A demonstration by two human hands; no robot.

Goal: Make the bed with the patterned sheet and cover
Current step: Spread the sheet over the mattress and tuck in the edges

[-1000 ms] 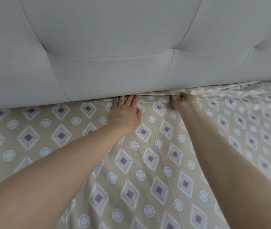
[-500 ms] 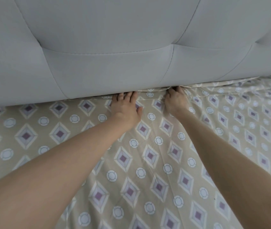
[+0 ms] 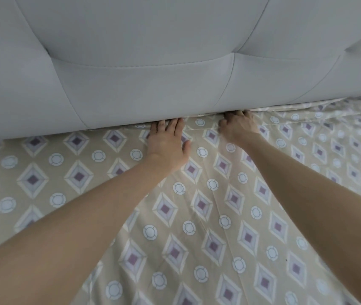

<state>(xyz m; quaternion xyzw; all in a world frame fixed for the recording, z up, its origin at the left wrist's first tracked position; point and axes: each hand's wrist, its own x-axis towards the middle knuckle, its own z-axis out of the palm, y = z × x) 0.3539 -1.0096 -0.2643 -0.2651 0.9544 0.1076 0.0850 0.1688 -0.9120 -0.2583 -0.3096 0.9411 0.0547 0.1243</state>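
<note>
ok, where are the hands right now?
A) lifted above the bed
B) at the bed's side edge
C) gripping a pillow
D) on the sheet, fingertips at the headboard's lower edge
D: the left hand and the right hand both lie on the beige diamond-patterned sheet, with their fingertips where it meets the grey padded headboard.

The head camera looks forward and down, close over the sheet (image 3: 201, 204) toward the headboard (image 3: 153, 51).

My right hand (image 3: 239, 129) is nearer my left hand (image 3: 167, 146) than before, its fingertips (image 3: 242, 114) now pushing the sheet (image 3: 197, 216) edge under the headboard (image 3: 153, 84).
</note>
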